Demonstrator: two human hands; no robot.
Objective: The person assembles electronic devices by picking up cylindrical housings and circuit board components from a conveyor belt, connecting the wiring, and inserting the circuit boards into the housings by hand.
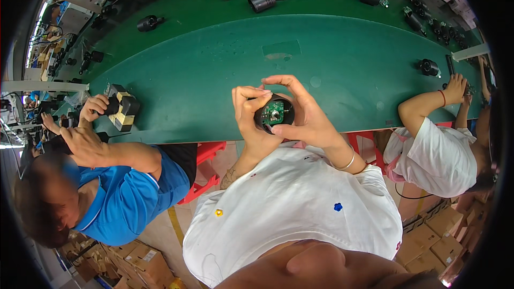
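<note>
My left grip (250, 120) and right grip (314, 120) curled around black cylindrical housing (289, 113), green circuit board (273, 110) inside it

The housing (289, 111) is black, its circuit board (271, 108) and the tabletop (198, 80) green, the co-worker's shirt (126, 203) blue.

On the left, a person in a blue shirt (126, 206) is at the green table (187, 85), near a dark block (130, 108) with yellowish tape. On the right is a person in a white top (439, 155) with a red band (443, 98) on one wrist. Red stools (208, 152) show by the table's edge, and brown boxes (439, 230) are piled low on both sides.
</note>
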